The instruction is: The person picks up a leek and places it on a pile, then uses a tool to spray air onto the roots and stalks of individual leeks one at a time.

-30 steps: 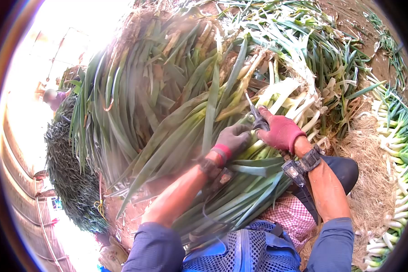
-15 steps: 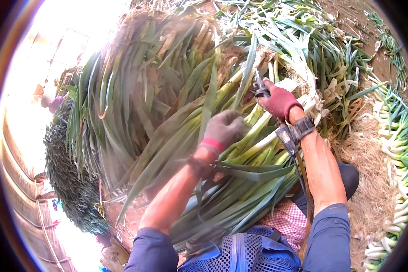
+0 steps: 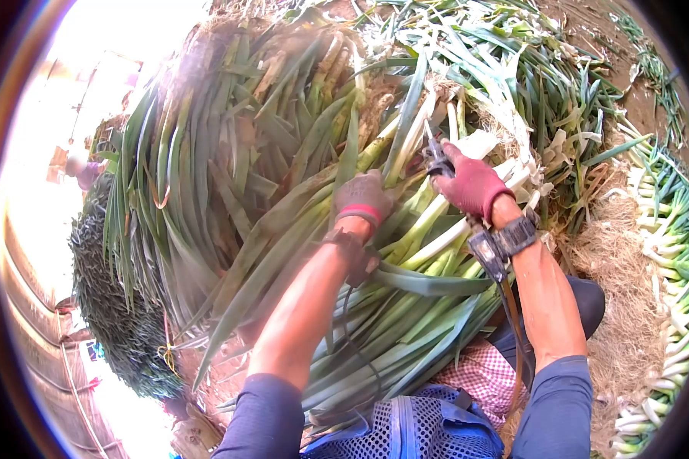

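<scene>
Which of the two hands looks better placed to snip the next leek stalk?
Probably the right hand: it already holds the shears, their tip close to the pale stalks. The left hand carries no tool and presses into the green leaves, which steadies the bundle.
</scene>
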The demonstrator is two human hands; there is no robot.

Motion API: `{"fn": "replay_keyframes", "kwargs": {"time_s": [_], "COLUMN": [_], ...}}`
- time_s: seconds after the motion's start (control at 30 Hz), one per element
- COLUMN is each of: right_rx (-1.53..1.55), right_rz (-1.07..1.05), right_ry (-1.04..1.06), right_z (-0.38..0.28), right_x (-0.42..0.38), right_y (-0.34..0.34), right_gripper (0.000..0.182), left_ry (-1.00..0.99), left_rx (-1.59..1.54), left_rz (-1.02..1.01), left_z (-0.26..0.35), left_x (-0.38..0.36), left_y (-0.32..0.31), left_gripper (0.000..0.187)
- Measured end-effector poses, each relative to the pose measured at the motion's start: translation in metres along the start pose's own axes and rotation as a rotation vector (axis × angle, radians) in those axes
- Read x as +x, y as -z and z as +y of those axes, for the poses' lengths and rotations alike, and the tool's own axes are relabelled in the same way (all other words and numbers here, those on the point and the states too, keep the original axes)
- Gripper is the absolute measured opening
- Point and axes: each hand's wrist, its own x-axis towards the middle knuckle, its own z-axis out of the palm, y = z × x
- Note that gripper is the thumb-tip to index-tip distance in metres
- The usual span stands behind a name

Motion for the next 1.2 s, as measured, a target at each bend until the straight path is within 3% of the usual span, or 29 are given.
{"fn": "replay_keyframes", "kwargs": {"time_s": [0.27,0.33,0.7,0.83,1.03,1.2], "right_rx": [0.031,0.073,0.097,0.067,0.079,0.126], "right_rz": [0.075,0.140,0.084,0.060,-0.193,-0.069], "right_ry": [-0.049,0.034,-0.013,0.012,0.147,0.118], "right_z": [0.009,0.014,0.023,0.024,0.016,0.027], "right_x": [0.055,0.056,0.037,0.009,-0.082,-0.113], "right_y": [0.013,0.010,0.000,-0.007,-0.015,-0.012], "right_gripper": [0.086,0.088,0.089,0.089,0.086,0.087], "left_ry": [0.028,0.017,0.070,0.087,0.012,-0.143], "left_rx": [0.071,0.049,-0.001,-0.020,-0.034,-0.289], "left_rz": [-0.099,-0.082,-0.238,-0.261,-0.297,-0.427], "left_z": [0.004,0.004,0.009,0.006,-0.005,0.001], "left_x": [-0.001,-0.003,0.001,-0.009,-0.018,-0.053], "left_y": [0.003,0.002,0.000,0.002,-0.014,-0.034], "left_gripper": [0.042,0.043,0.050,0.050,0.049,0.040]}}
